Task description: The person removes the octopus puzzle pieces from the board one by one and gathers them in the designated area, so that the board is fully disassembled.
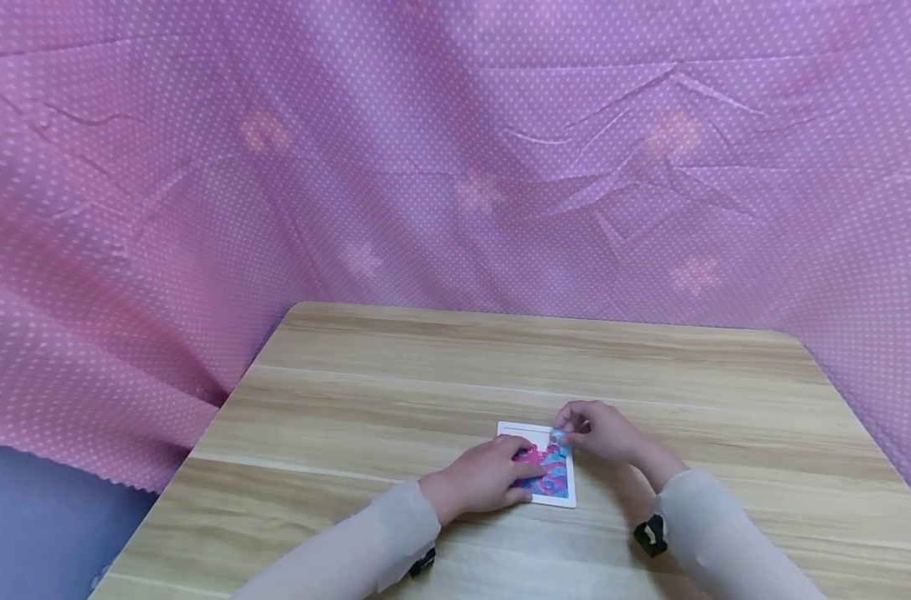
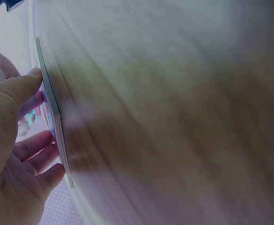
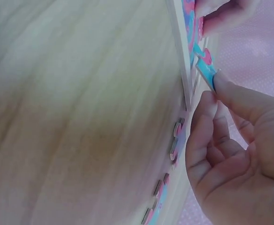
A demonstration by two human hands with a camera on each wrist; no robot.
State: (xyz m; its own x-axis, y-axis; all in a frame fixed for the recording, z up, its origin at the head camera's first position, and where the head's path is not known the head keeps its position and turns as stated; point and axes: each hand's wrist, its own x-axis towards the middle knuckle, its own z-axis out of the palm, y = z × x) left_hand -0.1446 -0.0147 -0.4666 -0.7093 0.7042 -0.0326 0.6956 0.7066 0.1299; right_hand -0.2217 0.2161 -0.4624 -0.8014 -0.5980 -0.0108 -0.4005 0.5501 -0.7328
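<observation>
A small jigsaw puzzle in a white-rimmed tray (image 1: 506,429) lies flat on the table. Pink and blue pieces (image 1: 555,483) fill much of it, while a white patch shows near its far side. My left hand (image 1: 485,475) rests on the puzzle from the left, fingers spread, with the thumb at the tray's near edge. Over the far right corner, my right hand (image 1: 605,432) pinches a blue and pink jigsaw piece (image 3: 207,70) between thumb and forefinger. That piece is tilted, its tip close to the tray's inside; whether it touches cannot be told.
In the right wrist view, loose jigsaw pieces (image 3: 176,140) lie on the wooden table (image 1: 350,375) beside the tray. A pink dotted cloth (image 1: 455,167) hangs behind the table and along its sides. Each wrist wears a black device (image 1: 652,535).
</observation>
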